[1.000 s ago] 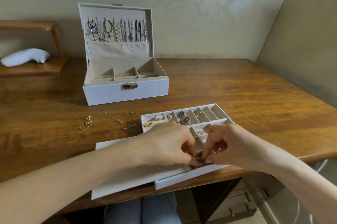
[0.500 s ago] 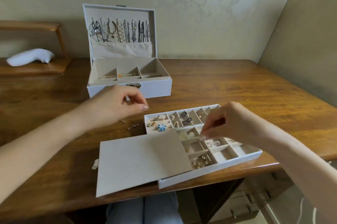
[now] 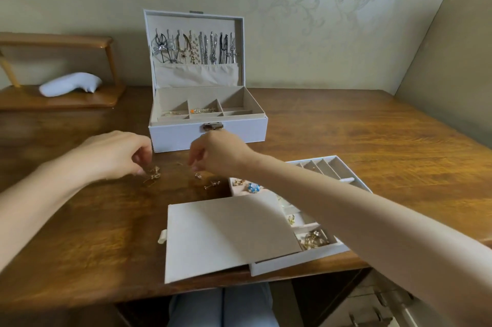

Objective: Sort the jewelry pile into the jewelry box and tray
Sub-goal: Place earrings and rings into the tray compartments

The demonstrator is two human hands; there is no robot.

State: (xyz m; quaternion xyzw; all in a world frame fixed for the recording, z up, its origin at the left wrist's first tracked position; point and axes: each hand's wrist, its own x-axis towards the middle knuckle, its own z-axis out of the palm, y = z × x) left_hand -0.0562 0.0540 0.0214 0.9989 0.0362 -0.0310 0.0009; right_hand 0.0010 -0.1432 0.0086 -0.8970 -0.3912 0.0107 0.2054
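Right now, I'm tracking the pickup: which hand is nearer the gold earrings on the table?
Left. The left hand has its fingertips right at the gold earrings; the right hand hovers farther to their right, in front of the box.

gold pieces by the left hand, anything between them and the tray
Partly. The left hand's fingers are right at the gold pieces, nothing between. Toward the tray, two small studs lie on the table, the flat lid covers its near-left part, and the right forearm crosses above its open slots.
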